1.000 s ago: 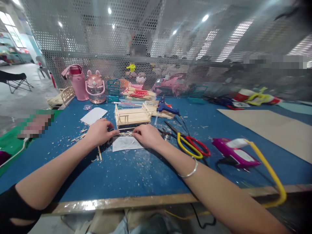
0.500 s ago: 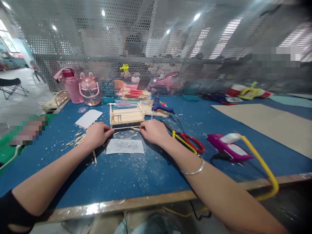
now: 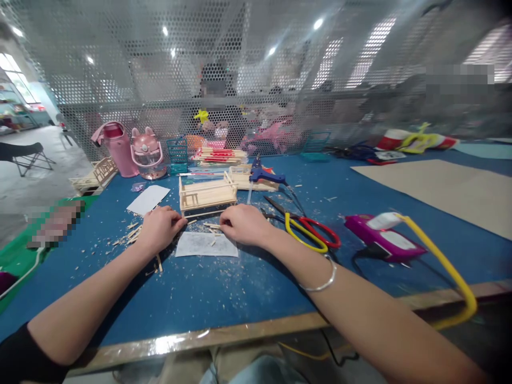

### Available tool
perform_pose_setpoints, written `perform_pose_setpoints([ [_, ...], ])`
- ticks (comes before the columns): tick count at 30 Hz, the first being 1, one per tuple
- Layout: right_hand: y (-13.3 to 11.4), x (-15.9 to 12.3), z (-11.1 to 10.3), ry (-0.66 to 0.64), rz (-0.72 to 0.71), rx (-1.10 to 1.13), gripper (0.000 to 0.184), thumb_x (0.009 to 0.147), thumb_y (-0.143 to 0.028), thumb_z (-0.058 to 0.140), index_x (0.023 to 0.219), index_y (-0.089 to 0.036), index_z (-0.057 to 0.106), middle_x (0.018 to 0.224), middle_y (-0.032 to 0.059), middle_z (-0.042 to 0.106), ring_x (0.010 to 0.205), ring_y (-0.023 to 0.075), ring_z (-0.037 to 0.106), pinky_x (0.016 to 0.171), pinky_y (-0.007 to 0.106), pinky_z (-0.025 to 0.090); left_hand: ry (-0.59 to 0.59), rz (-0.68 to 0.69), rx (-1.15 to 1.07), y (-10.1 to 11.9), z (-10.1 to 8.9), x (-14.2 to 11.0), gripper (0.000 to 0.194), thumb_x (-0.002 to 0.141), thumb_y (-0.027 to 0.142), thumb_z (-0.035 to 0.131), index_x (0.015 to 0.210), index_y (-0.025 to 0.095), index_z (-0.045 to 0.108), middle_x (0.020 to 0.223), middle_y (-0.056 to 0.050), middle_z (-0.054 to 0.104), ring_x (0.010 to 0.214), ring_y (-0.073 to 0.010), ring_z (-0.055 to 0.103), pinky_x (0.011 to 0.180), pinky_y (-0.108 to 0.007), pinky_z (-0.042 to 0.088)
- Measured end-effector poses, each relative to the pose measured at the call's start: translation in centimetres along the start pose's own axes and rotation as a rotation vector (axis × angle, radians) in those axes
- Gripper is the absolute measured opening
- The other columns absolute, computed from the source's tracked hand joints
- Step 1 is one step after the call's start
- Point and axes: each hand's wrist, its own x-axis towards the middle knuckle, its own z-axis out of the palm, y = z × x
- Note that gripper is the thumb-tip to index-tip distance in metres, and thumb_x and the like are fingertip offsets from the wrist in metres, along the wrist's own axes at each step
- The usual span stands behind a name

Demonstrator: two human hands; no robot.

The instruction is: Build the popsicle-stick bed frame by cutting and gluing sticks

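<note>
A small model (image 3: 208,198) of pale wooden sticks, with railings, stands in front of me on the blue table. By its front left corner is my left hand (image 3: 160,229), fingers curled with thumb and forefinger close together; whatever they pinch cannot be made out. My right hand (image 3: 246,224) rests on the table at the front right, its fingers bent together beside a few short stick pieces (image 3: 213,226). Its fingertips are partly hidden. Between the hands and nearer to me lies a white paper slip (image 3: 206,245) with wood crumbs on it.
Right of the model are a blue glue gun (image 3: 266,175), scissors (image 3: 312,229) with red and yellow handles and a purple device (image 3: 384,237) with a yellow cable. Behind stand a pink bottle (image 3: 120,149), a clear jug (image 3: 148,154) and perforated mesh (image 3: 160,80). Cardboard (image 3: 440,192) lies right.
My right hand moved outward to the model's front right corner, then back in beside the short stick pieces. My left hand stayed near the front left corner. The view shifted slightly.
</note>
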Motion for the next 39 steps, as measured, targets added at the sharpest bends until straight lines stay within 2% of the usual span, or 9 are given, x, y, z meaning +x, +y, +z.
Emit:
perform_pose_setpoints([
  [7,0.6,-0.1,-0.6,0.025,0.009,0.055,0.022,0.078,-0.022,0.042,0.078,-0.019,0.064,0.079,0.005,0.066,0.07,0.0155,0.056,0.055,0.025,0.029,0.009,-0.035,-0.041,-0.6,-0.3,-0.2,0.033,0.081,0.044,0.042,0.082,0.023,0.067,0.082,-0.007,0.064,0.078,-0.0231,0.056,0.066,-0.033,0.039],
  [11,0.1,-0.3,-1.2,0.11,0.031,0.125,0.026,0.082,-0.021,0.033,0.075,-0.017,0.058,0.071,0.0049,0.062,0.061,0.0129,0.049,0.053,0.025,0.025,0.21,-0.073,-0.103,0.3,-1.7,-0.7,0.031,0.081,0.044,0.044,0.083,0.018,0.063,0.078,-0.007,0.061,0.072,-0.0195,0.055,0.064,-0.03,0.04],
  [13,0.0,-0.3,-1.2,0.161,0.016,0.166,0.026,0.082,-0.022,0.032,0.072,-0.017,0.055,0.068,0.0046,0.059,0.059,0.0125,0.045,0.053,0.025,0.024,0.286,0.022,-0.139,1.4,-2.5,-0.9,0.03,0.083,0.041,0.042,0.085,0.017,0.061,0.077,-0.006,0.061,0.074,-0.0179,0.055,0.067,-0.029,0.041],
  [16,-0.2,-0.3,-0.8,0.229,-0.056,0.24,0.023,0.081,-0.023,0.033,0.068,-0.017,0.051,0.063,0.003,0.055,0.056,0.0118,0.041,0.053,0.025,0.023,0.157,0.221,-0.167,3.6,-3.3,-1.0,0.029,0.085,0.036,0.04,0.097,0.018,0.061,0.089,-0.007,0.064,0.083,-0.0181,0.057,0.074,-0.03,0.042],
  [21,-0.3,-0.3,-0.3,0.281,-0.125,0.352,0.022,0.082,-0.022,0.033,0.069,-0.017,0.05,0.062,0.001,0.052,0.057,0.0107,0.041,0.054,0.023,0.026,-0.054,0.222,-0.178,5.8,-3.2,-0.6,0.026,0.085,0.025,0.041,0.079,0.018,0.065,0.075,-0.005,0.066,0.07,-0.0162,0.059,0.063,-0.026,0.042],
  [24,-0.3,-0.4,-0.2,0.261,-0.15,0.346,0.02,0.083,-0.021,0.036,0.075,-0.016,0.054,0.069,0.0022,0.058,0.064,0.0114,0.047,0.058,0.022,0.03,-0.044,0.205,-0.168,5.4,-2.3,-0.7,0.026,0.085,0.026,0.041,0.077,0.017,0.064,0.075,-0.006,0.066,0.07,-0.0165,0.058,0.062,-0.026,0.041],
  [29,-0.7,-0.3,0.2,0.1,-0.276,0.371,0.022,0.086,-0.026,0.04,0.087,-0.017,0.06,0.083,0.0043,0.064,0.074,0.013,0.054,0.064,0.023,0.034,-0.067,0.207,-0.157,4.3,-0.8,-1.3,0.028,0.086,0.029,0.038,0.081,0.018,0.063,0.076,-0.006,0.065,0.07,-0.0165,0.057,0.061,-0.026,0.039],
  [36,-0.7,0.0,0.6,0.077,-0.258,0.35,0.019,0.084,-0.023,0.047,0.085,-0.017,0.065,0.085,0.0044,0.067,0.076,0.0137,0.057,0.067,0.024,0.038,-0.087,0.099,-0.139,4.1,-1.1,-1.3,0.033,0.085,0.037,0.039,0.067,0.018,0.059,0.065,-0.004,0.06,0.061,-0.0153,0.053,0.054,-0.024,0.034],
  [39,-0.5,0.1,0.8,0.095,-0.219,0.327,0.019,0.083,-0.022,0.048,0.085,-0.018,0.066,0.081,0.0039,0.068,0.073,0.0139,0.058,0.065,0.024,0.039,0.061,0.007,-0.235,3.7,-1.2,-1.2,0.03,0.084,0.037,0.04,0.066,0.018,0.056,0.062,-0.002,0.056,0.059,-0.0141,0.05,0.055,-0.024,0.034],
])
